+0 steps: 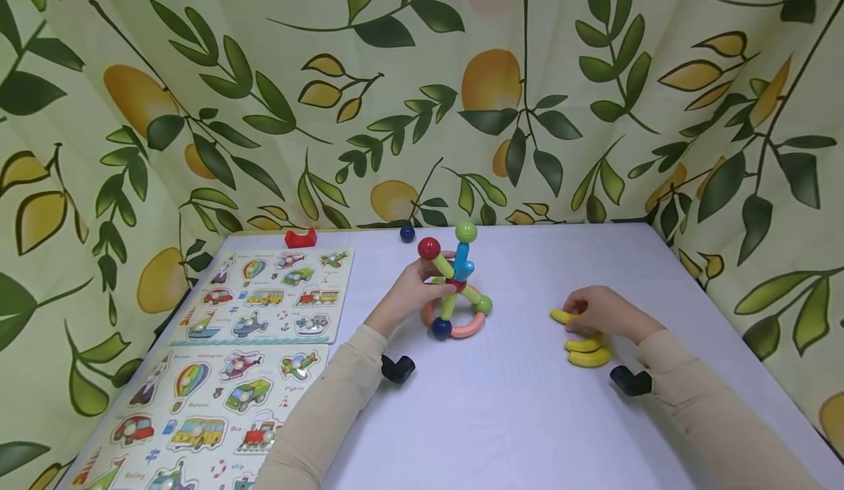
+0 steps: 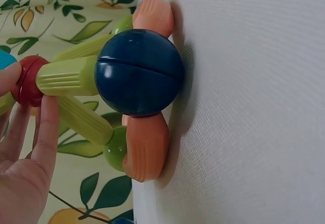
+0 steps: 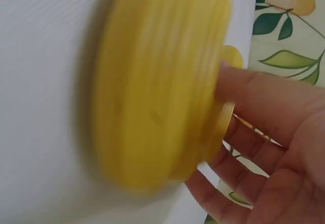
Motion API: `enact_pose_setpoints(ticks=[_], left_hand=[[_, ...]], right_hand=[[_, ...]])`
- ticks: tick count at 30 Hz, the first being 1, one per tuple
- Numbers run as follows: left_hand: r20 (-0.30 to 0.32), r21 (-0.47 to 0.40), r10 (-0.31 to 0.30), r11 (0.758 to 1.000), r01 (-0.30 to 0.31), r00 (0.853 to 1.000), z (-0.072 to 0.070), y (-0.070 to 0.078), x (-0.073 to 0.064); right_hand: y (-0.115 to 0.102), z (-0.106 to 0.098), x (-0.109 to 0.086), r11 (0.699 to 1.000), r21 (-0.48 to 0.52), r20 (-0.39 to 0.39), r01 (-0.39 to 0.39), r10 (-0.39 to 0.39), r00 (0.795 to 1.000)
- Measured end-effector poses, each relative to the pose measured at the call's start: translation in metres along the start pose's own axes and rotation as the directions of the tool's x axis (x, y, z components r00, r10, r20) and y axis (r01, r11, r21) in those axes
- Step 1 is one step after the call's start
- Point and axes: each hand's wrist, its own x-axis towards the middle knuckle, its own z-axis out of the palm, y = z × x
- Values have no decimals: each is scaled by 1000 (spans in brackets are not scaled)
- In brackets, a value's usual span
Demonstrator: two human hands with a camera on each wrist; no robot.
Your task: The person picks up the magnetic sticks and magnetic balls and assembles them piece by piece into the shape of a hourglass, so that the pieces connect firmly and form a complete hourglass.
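A magnetic ball-and-stick model stands left of the table's middle on a pink curved base [image 1: 468, 327]. My left hand [image 1: 419, 285] holds it, thumb and fingers around the central red ball [image 2: 29, 81]. Light green sticks [image 2: 68, 75] run from that ball down to a dark blue ball [image 2: 139, 72] and green balls on the base. Above it rise a blue piece [image 1: 463, 264], a green ball [image 1: 466, 232] and another red ball [image 1: 428, 247]. Farther right, my right hand [image 1: 609, 312] pinches a yellow curved stick [image 1: 560, 316]. Two more yellow curved sticks [image 1: 590, 358] lie just nearer, side by side.
Two picture puzzle boards [image 1: 277, 261] with vehicle pieces lie along the left side. A red curved block [image 1: 300, 238] sits behind them, and a loose dark blue ball [image 1: 407, 233] is at the table's back edge. A leaf-patterned curtain [image 1: 422, 109] hangs behind the table.
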Motion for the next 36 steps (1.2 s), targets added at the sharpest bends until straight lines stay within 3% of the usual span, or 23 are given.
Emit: enact_pose_setpoints(ticks=[4,7,9,13,15,17,22,27,32,36], left_hand=[[14,-22,13,1000,-13,1000,-1,-1,1],[26,-24,29,999,-28,999,-2,-2,1],[38,-25,37,999,-36,999,-3,-2,0],[99,-36,31,999,-27,995,-6,-1,-1],[138,-30,9,1000,-5,990,-8,1,-1],[178,-15,-12,1000,15,984,-10,3,-1],[262,6,-24,1000,23,965,-13,6,2],[298,-6,0,1000,2,955,-14,8,3],[292,-23,10,1000,-4,956,-15,8,1],[203,-164,87,985,-54,975,-22,10,-6]], right_hand=[[-14,-6,9,995,98,-30,-23,26,999],[-29,-14,19,957,289,-71,-21,44,997],[-43,-21,27,883,470,-92,-1,50,994],[-73,-32,42,672,737,-110,66,24,994],[-87,-36,49,611,788,-106,81,4,994],[-100,-38,54,581,809,-95,86,-15,995],[-122,-39,61,565,820,-77,89,-46,996],[-131,-39,59,583,806,-91,99,-43,995],[-136,-39,61,601,793,-96,94,-28,995],[-142,-36,63,646,760,-101,76,2,995]])
